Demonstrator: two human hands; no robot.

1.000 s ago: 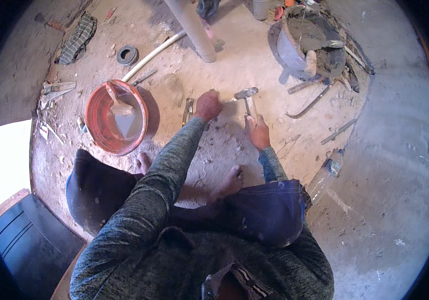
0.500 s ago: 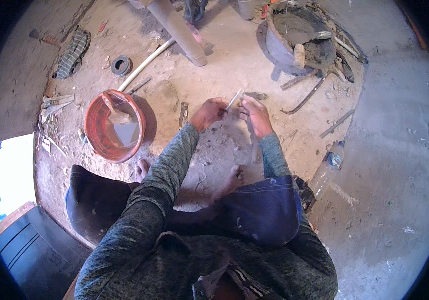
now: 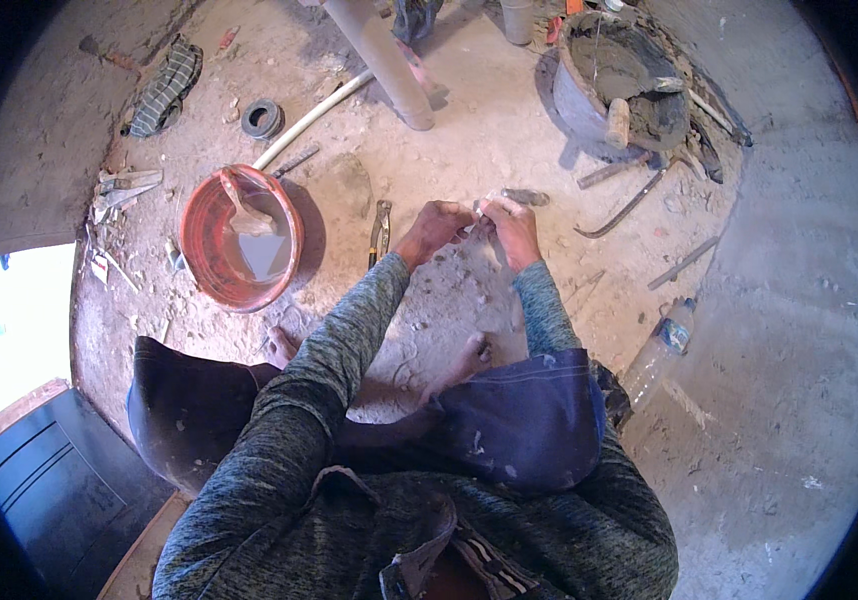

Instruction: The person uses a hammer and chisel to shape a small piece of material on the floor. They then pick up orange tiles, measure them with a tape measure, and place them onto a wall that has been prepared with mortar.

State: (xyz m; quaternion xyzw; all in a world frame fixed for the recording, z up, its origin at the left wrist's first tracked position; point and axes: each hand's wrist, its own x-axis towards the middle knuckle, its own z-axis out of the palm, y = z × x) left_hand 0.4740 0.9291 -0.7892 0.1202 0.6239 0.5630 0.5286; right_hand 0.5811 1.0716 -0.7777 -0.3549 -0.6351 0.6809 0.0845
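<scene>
My left hand [image 3: 432, 230] and my right hand [image 3: 512, 232] meet above the dusty floor, fingers pinched on a small thin pale piece [image 3: 478, 212], mostly hidden by them. Just beyond my right hand a hammer [image 3: 525, 197] lies on the floor, its handle mostly hidden. Pliers with dark and yellow handles [image 3: 380, 231] lie left of my left hand. My bare feet [image 3: 473, 356] show between my bent knees.
Around lie an orange bucket [image 3: 193, 249] holding liquid and a trowel, a grey tub [image 3: 581, 110] of mortar, a pale pipe [image 3: 308, 122], a thick upright pipe [image 3: 384, 70], metal bars [image 3: 682, 262] and a plastic bottle [image 3: 671, 335]. A bright opening [image 3: 9, 320] is at left.
The hammer has left my right hand and lies on the floor. My right hand joined my left on the pale piece, whose length showed half a second ago and is now mostly covered.
</scene>
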